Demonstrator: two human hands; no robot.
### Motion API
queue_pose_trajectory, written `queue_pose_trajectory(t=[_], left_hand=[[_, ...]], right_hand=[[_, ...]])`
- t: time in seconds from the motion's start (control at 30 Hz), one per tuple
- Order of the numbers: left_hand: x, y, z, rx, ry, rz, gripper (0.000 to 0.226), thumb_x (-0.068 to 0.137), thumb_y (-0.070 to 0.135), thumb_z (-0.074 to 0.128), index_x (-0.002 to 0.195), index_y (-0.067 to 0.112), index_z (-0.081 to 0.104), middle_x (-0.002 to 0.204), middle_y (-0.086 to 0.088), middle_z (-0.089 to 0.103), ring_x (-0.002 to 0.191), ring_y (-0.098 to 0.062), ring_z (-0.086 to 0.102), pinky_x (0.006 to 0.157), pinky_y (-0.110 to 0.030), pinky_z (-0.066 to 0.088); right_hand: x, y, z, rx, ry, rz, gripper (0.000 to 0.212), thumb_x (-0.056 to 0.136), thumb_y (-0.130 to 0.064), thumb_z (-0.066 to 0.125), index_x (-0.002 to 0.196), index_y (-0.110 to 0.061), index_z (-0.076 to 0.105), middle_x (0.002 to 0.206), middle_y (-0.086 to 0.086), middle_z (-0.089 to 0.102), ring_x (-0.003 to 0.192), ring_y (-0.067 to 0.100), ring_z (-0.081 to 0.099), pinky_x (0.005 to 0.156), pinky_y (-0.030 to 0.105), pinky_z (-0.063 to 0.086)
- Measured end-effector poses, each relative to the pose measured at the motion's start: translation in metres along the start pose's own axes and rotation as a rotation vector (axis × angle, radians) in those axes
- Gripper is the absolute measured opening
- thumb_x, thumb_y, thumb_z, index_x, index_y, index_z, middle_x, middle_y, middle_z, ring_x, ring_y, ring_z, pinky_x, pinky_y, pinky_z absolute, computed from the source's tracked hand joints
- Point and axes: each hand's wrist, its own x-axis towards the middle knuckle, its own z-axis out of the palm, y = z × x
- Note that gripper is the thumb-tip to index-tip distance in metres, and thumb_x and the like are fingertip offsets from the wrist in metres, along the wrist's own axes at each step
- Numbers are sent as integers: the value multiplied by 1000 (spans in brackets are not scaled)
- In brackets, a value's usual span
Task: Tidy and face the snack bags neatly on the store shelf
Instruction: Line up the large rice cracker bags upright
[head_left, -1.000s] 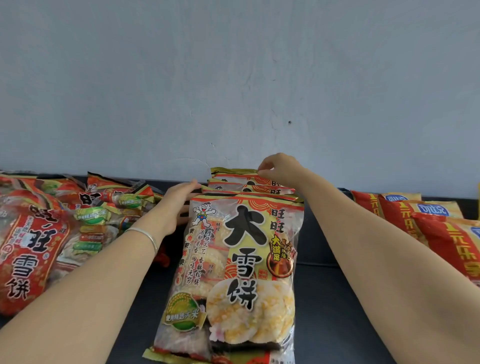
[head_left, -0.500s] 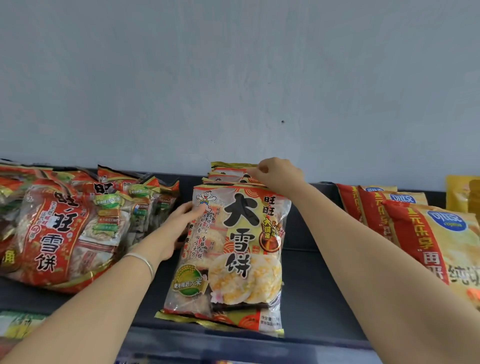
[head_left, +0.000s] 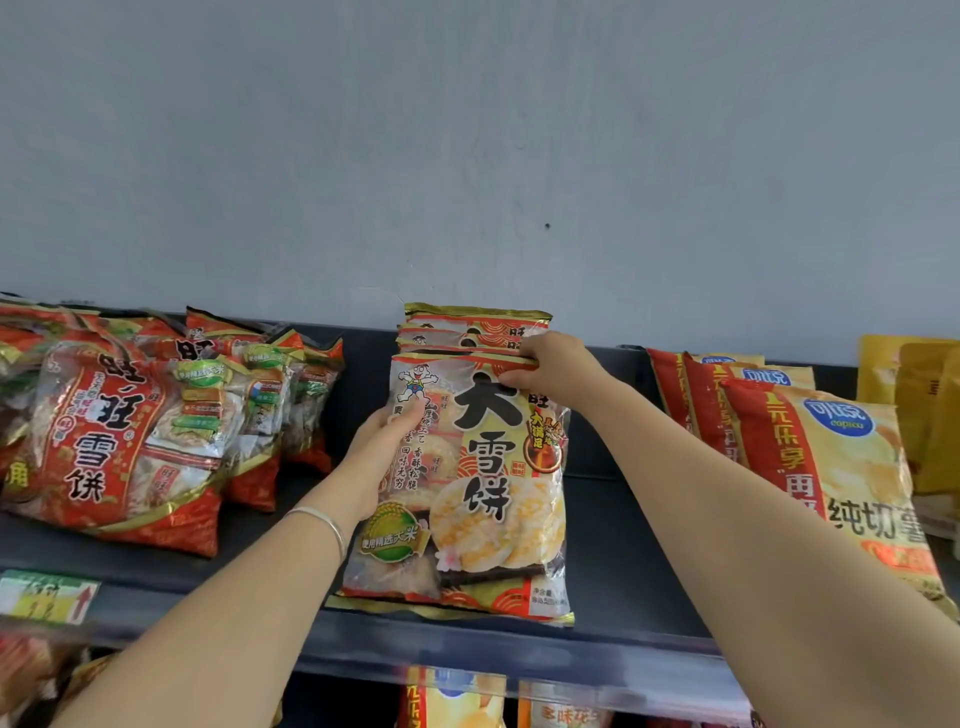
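Dark store shelf (head_left: 613, 525) against a grey wall (head_left: 467, 130). The front rice cracker bag (head_left: 467, 499) leans mid-shelf: left hand (head_left: 382, 457) grips its left edge, right hand (head_left: 550, 366) pinches its top seam. Red bags (head_left: 119, 441) sit left, chip bags (head_left: 826, 467) right.

shelf (head_left: 613, 525) (dark) | rice cracker bags (head_left: 467, 467) centre | red bags (head_left: 124, 441) left | chip bags (head_left: 831, 467) right

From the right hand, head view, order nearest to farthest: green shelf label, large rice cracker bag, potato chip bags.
1. large rice cracker bag, centre, pinched by the right hand.
2. potato chip bags, on the right.
3. green shelf label, shelf edge, far left.
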Motion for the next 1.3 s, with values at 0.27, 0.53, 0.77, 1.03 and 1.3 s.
queue_pose_trajectory(t=[0.27,0.53,0.77,1.03,1.3], left_hand=[[3,23,-6,236,149,259,57,90,40,58,140,20,40,133,-6,52,114,-19,53,89,-31,44],[35,59,-11,406,149,358,55,95,36,50,144,20,33,149,-7,34,136,-23,32,97,-31,30],[71,76,-1,328,50,272,56,95,37,50,144,18,31,142,-7,43,117,-18,47,90,-30,38],[103,99,6,462,29,289,58,94,27,55,145,15,29,135,-6,46,110,-20,51,77,-23,42],[139,103,0,660,-148,187,79,77,31,75,141,21,31,127,-4,54,113,-27,56,98,-41,46]], right_hand=[[1,-15,3,-74,146,32,32,88,-54,53,107,-28,60,104,-4,64,102,21,57,94,48,36],[24,-42,5,-59,-60,-70,25,89,-45,57,84,-21,60,70,-6,53,73,15,50,76,37,39],[47,-42,-4,61,17,-23,47,95,-51,45,94,-9,66,82,5,63,72,19,56,66,31,44],[91,-33,2,-150,65,135,33,93,-30,50,126,-26,56,128,1,59,115,26,54,96,46,45],[138,-12,11,-272,-135,223,53,92,-26,52,142,-18,37,146,6,43,132,31,41,108,50,34]])
